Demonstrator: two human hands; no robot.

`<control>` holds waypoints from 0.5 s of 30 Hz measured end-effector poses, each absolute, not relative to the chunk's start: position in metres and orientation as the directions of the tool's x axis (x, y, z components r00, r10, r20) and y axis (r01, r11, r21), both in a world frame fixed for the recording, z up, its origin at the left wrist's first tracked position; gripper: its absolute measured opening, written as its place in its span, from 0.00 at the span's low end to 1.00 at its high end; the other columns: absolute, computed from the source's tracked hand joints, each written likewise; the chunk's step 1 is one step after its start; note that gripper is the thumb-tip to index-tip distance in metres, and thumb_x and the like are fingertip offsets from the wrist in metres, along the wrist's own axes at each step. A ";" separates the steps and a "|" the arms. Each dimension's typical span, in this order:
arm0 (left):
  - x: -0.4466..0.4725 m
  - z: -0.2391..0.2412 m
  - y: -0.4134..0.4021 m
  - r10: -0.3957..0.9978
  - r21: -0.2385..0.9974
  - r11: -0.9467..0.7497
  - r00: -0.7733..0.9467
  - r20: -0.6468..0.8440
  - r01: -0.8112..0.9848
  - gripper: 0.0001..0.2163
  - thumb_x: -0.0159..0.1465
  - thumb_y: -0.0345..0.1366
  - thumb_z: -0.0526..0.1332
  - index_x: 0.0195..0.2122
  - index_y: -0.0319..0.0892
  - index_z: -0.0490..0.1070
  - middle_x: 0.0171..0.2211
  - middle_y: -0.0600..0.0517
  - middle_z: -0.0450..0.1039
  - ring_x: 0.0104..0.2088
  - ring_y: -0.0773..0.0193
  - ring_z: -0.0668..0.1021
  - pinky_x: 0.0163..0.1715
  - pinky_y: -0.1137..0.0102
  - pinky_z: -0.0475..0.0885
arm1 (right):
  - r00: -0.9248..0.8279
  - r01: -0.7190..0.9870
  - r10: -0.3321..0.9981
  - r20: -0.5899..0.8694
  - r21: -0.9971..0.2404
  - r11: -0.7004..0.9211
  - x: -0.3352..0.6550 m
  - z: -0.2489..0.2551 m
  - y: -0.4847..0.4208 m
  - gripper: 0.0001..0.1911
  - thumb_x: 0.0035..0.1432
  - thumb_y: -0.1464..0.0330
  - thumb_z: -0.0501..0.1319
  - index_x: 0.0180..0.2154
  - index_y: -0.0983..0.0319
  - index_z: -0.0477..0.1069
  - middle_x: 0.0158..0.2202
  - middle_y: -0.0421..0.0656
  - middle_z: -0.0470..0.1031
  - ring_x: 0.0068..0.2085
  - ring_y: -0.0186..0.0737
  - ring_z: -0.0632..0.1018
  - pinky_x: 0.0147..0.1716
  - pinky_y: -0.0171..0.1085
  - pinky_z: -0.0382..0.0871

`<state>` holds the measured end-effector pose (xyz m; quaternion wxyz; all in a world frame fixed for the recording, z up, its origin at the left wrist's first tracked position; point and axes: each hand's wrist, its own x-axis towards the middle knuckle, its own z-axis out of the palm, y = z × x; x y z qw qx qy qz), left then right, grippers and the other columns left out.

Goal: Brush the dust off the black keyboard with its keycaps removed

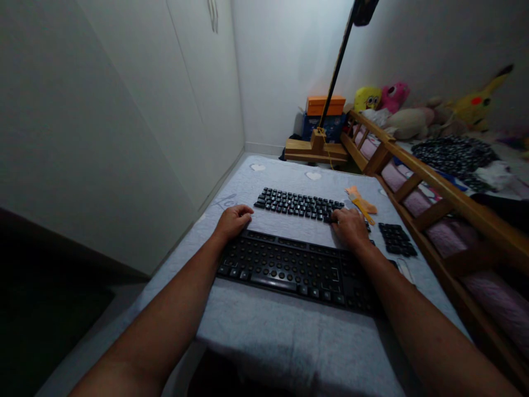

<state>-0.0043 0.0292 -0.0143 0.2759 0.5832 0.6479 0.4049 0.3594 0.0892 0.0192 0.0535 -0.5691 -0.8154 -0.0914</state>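
Observation:
A black keyboard (pixel 285 267) lies across the cloth-covered table, its key positions mostly bare, with the space bar and a few bottom-row keys in place. Beyond it, loose black keycaps (pixel 295 204) are laid out in rows. My left hand (pixel 235 221) is at the keyboard's far left corner, fingers curled in with the thumb close; what they hold, if anything, is hidden. At the right end of the rows, my right hand (pixel 350 227) has its thumb and fingers closed at a dark keycap (pixel 329 218). More keycaps (pixel 397 239) form a block farther right.
A yellow-handled brush (pixel 363 210) lies on an orange cloth (pixel 359 197) beyond my right hand. A wooden bed rail (pixel 417 179) borders the table's right side, with plush toys behind it. White cabinet doors (pixel 165 110) stand left. A wooden stand (pixel 316 144) is behind the table.

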 end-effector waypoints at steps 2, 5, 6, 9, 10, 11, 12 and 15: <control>-0.004 -0.013 0.029 0.979 0.846 -0.011 -0.167 0.118 0.532 0.16 0.53 0.41 0.59 0.39 0.40 0.78 0.31 0.50 0.79 0.33 0.59 0.78 0.36 0.67 0.71 | -0.345 0.938 0.919 0.193 0.084 0.335 0.359 0.019 0.089 0.12 0.61 0.71 0.58 0.44 0.61 0.78 0.43 0.51 0.78 0.46 0.52 0.71 0.44 0.45 0.59; -0.004 -0.012 0.029 0.979 0.840 -0.011 -0.164 0.119 0.542 0.16 0.53 0.41 0.59 0.38 0.40 0.78 0.30 0.50 0.79 0.33 0.59 0.78 0.36 0.66 0.71 | -0.356 0.934 0.916 0.185 0.072 0.349 0.359 0.018 0.090 0.12 0.61 0.71 0.58 0.42 0.61 0.79 0.42 0.51 0.78 0.46 0.53 0.71 0.45 0.45 0.59; -0.004 -0.011 0.029 0.979 0.839 -0.010 -0.164 0.118 0.544 0.16 0.53 0.41 0.59 0.38 0.40 0.78 0.30 0.50 0.79 0.32 0.59 0.78 0.36 0.66 0.71 | -0.360 0.933 0.915 0.184 0.064 0.354 0.359 0.018 0.090 0.12 0.60 0.71 0.58 0.41 0.61 0.79 0.42 0.52 0.78 0.46 0.53 0.71 0.45 0.46 0.59; -0.003 -0.010 0.029 0.980 0.844 -0.009 -0.163 0.114 0.536 0.16 0.53 0.41 0.59 0.38 0.39 0.78 0.29 0.50 0.78 0.32 0.59 0.78 0.35 0.67 0.71 | -0.357 0.933 0.914 0.192 0.024 0.359 0.359 0.018 0.090 0.12 0.59 0.72 0.58 0.40 0.63 0.80 0.41 0.53 0.77 0.47 0.54 0.71 0.46 0.47 0.59; -0.003 -0.010 0.028 0.980 0.846 -0.010 -0.163 0.114 0.532 0.16 0.53 0.41 0.59 0.38 0.39 0.78 0.29 0.50 0.78 0.31 0.59 0.78 0.35 0.67 0.71 | -0.354 0.933 0.914 0.198 0.005 0.360 0.359 0.019 0.090 0.12 0.59 0.73 0.58 0.40 0.63 0.79 0.41 0.53 0.77 0.47 0.55 0.71 0.46 0.47 0.60; -0.003 -0.010 0.028 0.980 0.848 -0.013 -0.162 0.115 0.530 0.16 0.53 0.41 0.59 0.38 0.39 0.78 0.29 0.50 0.78 0.31 0.59 0.78 0.35 0.67 0.71 | -0.349 0.933 0.915 0.205 -0.020 0.360 0.360 0.021 0.089 0.12 0.58 0.73 0.59 0.41 0.64 0.79 0.42 0.53 0.77 0.48 0.55 0.71 0.47 0.48 0.60; -0.003 -0.010 0.028 0.980 0.849 -0.015 -0.160 0.117 0.529 0.16 0.53 0.41 0.59 0.38 0.39 0.78 0.29 0.50 0.78 0.31 0.59 0.78 0.35 0.67 0.71 | -0.343 0.932 0.915 0.211 -0.048 0.360 0.360 0.023 0.089 0.12 0.57 0.72 0.59 0.41 0.64 0.79 0.43 0.53 0.76 0.48 0.55 0.71 0.47 0.48 0.61; -0.003 -0.010 0.028 0.980 0.844 -0.017 -0.158 0.120 0.536 0.16 0.53 0.41 0.58 0.38 0.39 0.78 0.29 0.50 0.78 0.32 0.59 0.78 0.35 0.66 0.71 | -0.331 0.916 0.919 0.214 -0.163 0.368 0.366 0.031 0.082 0.11 0.55 0.71 0.62 0.41 0.63 0.78 0.45 0.52 0.77 0.48 0.52 0.73 0.48 0.46 0.64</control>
